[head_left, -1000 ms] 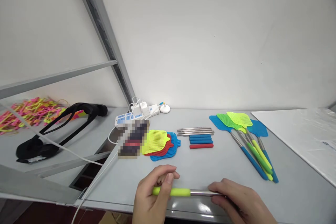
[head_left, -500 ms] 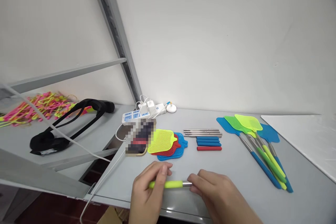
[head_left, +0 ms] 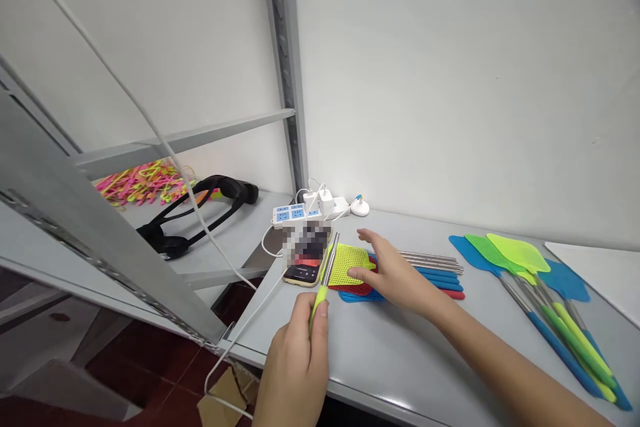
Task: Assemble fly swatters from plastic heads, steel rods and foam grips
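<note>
With my left hand (head_left: 297, 360) clamped on its yellow grip (head_left: 319, 298), I held a metal rod (head_left: 329, 264) above the table (head_left: 375, 357). My right hand (head_left: 397, 277), thumb and fingers apart, was over the stacked swatter heads (head_left: 345, 267).

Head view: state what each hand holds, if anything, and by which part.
The left hand grips a metal rod by its yellow-green handle. The right hand, open at the yellow mesh paddle, holds nothing; touch is unclear.

The person's left hand (head_left: 296, 360) curls firmly at six o'clock; the right hand (head_left: 395, 277), loosely spread, extends toward ten o'clock.
</note>
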Tool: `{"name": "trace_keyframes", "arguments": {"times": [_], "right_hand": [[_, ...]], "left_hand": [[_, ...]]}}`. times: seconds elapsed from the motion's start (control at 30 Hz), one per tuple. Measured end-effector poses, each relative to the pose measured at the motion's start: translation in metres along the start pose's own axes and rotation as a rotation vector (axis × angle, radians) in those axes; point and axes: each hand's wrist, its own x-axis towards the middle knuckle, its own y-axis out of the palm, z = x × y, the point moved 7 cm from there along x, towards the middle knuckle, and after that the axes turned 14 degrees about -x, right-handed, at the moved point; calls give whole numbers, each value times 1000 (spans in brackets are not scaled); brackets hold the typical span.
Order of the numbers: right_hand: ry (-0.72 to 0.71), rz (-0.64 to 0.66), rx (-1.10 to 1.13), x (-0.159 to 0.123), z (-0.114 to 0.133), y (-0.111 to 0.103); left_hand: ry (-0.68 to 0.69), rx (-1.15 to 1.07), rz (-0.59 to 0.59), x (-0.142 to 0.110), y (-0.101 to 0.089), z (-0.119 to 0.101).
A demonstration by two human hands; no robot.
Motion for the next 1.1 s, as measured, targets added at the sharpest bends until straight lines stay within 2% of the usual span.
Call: {"name": "trace_keyframes", "arguments": {"times": [0.07,0.13,0.23,0.33,0.63,0.83,0.97,1.1], "right_hand": [[-39,96,-125,15,-2,21],[-108,135,-227,25,0,35],[-154,136,-268,30,4,43],[-157,125,-275,28,6,43],[-142,94,-290,16,7,35],[-174,-29,-340,12,10,25],[-178,-143,-237,1,7,5],[-43,-298,-102,-22,-14,-30]], "left_hand": [[-11,-44,-4,3,0,3],[-11,-65,32,5,4,7],[-9,-98,50,9,10,12],[-4,-160,16,11,12,13],[-13,-313,-89,13,13,13],[16,-358,-125,9,13,10],[50,-369,-119,5,19,8],[100,-360,-76,2,30,4]]}}
